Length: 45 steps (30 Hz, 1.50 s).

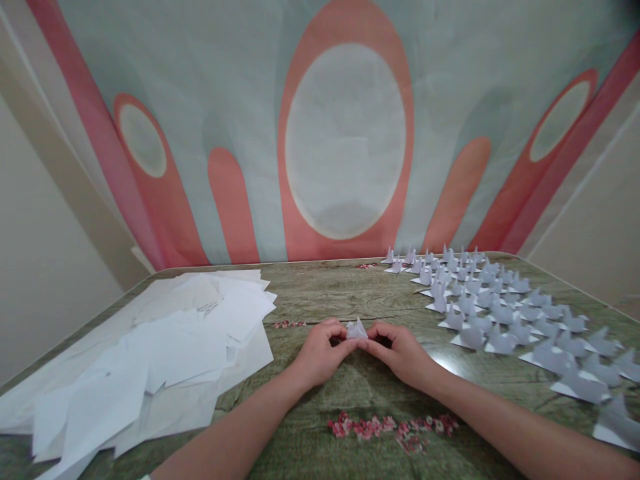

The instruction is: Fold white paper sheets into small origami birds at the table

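Between my two hands, over the middle of the table, is a small folded white paper figure (357, 329) with a pointed top. My left hand (323, 351) pinches its left side between thumb and fingers. On the other side, my right hand (400, 351) grips it the same way, and the two thumb tips meet at its near edge. The lower part of the figure is partly hidden by the thumbs. Rows of similar folded paper figures (501, 340) stand on the right of the table.
Loose white paper sheets (185, 347) lie in an overlapping pile on the left. The green wood-patterned table (320, 287) carries pink flower prints (370, 425). Behind its far edge rises a wall covering (345, 140) with red and pale shapes.
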Motion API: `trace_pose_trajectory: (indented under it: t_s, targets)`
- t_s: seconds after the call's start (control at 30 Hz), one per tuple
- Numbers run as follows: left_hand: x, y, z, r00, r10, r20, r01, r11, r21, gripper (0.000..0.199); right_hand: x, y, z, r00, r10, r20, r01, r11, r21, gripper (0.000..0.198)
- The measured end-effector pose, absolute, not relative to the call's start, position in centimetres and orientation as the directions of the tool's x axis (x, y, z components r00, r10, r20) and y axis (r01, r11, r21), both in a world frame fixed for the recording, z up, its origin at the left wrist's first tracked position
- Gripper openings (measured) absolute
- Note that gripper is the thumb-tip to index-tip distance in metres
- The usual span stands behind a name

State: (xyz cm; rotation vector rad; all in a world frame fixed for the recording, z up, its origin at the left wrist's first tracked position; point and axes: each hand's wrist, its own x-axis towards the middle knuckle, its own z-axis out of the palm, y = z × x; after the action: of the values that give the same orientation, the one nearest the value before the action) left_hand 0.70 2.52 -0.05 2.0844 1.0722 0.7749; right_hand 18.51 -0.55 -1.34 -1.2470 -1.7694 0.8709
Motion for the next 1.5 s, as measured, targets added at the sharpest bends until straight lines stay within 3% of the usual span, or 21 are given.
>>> trace_pose_trajectory:
  t_s: [0.47,1.13,1.43,1.5]
  targets:
    - [0.82,2.45,0.01,0.499,0.839,0.217,0.46,-0.469,0.754,0.023,18.8,-0.61,-1.17,-0.228,0.94,0.255,0.442,0.333,-0.833,0.025]
    - [0.77,2.46,-0.11,0.503,0.831,0.24,0.416,-0.476,0.775,0.014,18.9,-0.19,-1.91,-0.132,0.965,0.226,0.305,0.257,-0.917,0.019]
    - [0.72,2.17,-0.07,0.525,0.815,0.245,0.398,-0.49,0.776,0.009,18.77,-0.29,-1.25,-0.221,0.919,0.328,0.409,0.392,-0.824,0.015]
    - [0.72,2.14,-0.01,0.485,0.834,0.263,0.378,-0.472,0.797,0.025,18.77,-0.25,-1.35,-0.199,0.927,0.319,0.416,0.375,-0.829,0.014]
